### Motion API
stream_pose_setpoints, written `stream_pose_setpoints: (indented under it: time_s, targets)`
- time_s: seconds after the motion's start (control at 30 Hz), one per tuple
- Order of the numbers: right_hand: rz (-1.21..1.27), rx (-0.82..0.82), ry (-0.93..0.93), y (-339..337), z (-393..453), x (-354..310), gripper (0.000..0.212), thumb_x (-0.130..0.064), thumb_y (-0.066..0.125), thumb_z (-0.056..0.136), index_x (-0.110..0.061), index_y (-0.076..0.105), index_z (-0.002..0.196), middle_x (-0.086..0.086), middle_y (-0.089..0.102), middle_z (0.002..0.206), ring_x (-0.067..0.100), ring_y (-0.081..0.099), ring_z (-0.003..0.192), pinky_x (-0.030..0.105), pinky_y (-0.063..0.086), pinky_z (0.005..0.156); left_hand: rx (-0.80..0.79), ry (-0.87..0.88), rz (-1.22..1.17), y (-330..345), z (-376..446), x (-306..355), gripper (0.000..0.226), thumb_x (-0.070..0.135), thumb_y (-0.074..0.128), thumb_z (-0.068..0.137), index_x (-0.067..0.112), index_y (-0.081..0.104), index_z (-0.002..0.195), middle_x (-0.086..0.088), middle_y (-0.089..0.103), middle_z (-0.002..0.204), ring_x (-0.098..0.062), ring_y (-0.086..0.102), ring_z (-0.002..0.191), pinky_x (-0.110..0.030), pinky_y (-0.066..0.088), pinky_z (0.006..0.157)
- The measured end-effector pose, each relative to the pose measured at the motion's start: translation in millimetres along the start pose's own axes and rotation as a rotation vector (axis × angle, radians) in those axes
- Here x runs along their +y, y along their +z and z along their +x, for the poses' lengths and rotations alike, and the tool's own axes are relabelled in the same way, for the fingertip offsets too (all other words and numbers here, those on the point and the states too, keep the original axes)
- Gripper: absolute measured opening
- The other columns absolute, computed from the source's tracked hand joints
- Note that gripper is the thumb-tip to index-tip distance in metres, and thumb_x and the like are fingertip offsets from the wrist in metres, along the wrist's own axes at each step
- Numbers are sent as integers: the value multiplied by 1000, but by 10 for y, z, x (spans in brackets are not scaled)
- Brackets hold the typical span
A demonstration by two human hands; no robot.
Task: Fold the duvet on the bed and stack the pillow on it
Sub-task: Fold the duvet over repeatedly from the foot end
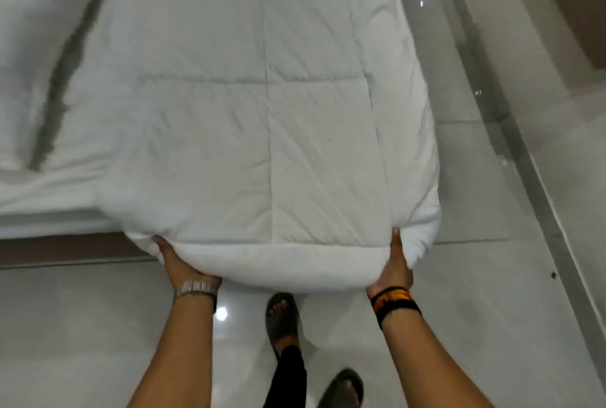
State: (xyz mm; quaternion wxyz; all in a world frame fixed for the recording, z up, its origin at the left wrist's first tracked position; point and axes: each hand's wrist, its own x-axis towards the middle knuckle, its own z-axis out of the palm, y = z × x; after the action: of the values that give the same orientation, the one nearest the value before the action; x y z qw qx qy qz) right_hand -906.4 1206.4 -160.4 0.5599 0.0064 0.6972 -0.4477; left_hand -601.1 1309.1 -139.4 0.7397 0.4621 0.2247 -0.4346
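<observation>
- The white quilted duvet [262, 112] lay folded into a long thick strip, stretching from the near end held in front of the person away up the frame
- Its near folded end hung past the edge of the bed [49, 210], out over the glossy tiled floor [492, 276]
- The left hand [178, 261] was clamped on the near left corner of the fold, fingers tucked under the fabric and the grip closed around the thick edge
- A metal watch [196, 288] sat on the left wrist
- The right hand [395, 263] was clamped on the near right corner, thumb lying up along the side of the fold, the other fingers hidden beneath it
- A black and orange band [393, 302] circled the right wrist
- The pillow [29, 46] lay on the bed at the far left, blurred, apart from the duvet strip with a dark shadowed gap between them
- Both feet stood on the tiles below the held end; the further foot wore a dark sandal [282, 319], and the other sandal showed at the bottom edge
- A raised pale ledge [524, 178] ran along the floor on the right
</observation>
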Motion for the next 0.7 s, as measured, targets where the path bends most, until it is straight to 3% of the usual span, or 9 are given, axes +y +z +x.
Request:
stream_pose_setpoints:
  time_s: [0.13, 0.23, 0.37, 0.53, 0.7]
  targets:
    - [-112, 4, 67, -255, -552, -268, 77, -51, 99, 58, -16, 72, 120, 2, 76, 110, 26, 74, 97, 40, 61, 87, 311, -122, 19, -372, -657, 317, 78, 61, 83, 70, 32, 56, 137, -3, 63, 140, -25, 65, 109, -41, 54, 72]
    - [-167, 67, 61, -691, -872, -189, 81, -51, 97, 63, -11, 68, 127, 3, 73, 109, 23, 70, 92, 35, 56, 83, 475, -144, 1, -598, -1250, 351, 89, 56, 85, 71, 27, 47, 146, 1, 61, 139, -25, 63, 100, -43, 49, 63]
    - [-124, 115, 3, -905, -1326, -315, 94, -43, 98, 66, -9, 58, 144, 8, 68, 129, 28, 67, 106, 39, 54, 91, 661, 34, 16, -619, -1892, 517, 95, 44, 92, 69, 18, 44, 147, -2, 55, 143, -26, 61, 116, -56, 52, 86]
    - [-76, 181, -139, -567, -1805, -691, 118, -29, 98, 67, -19, 27, 161, 13, 48, 155, 36, 56, 132, 50, 46, 111, 662, 267, 73, -194, -2117, 925, 105, 35, 95, 67, 15, 34, 150, -4, 50, 148, -22, 57, 125, -44, 49, 103]
    - [-65, 96, -435, 263, -1912, -1257, 119, -19, 95, 69, -21, 21, 161, 14, 42, 159, 33, 52, 136, 42, 42, 112, 558, 449, 71, 449, -1773, 1284, 108, 26, 98, 61, 14, 33, 147, 1, 55, 135, -15, 59, 116, -41, 46, 109]
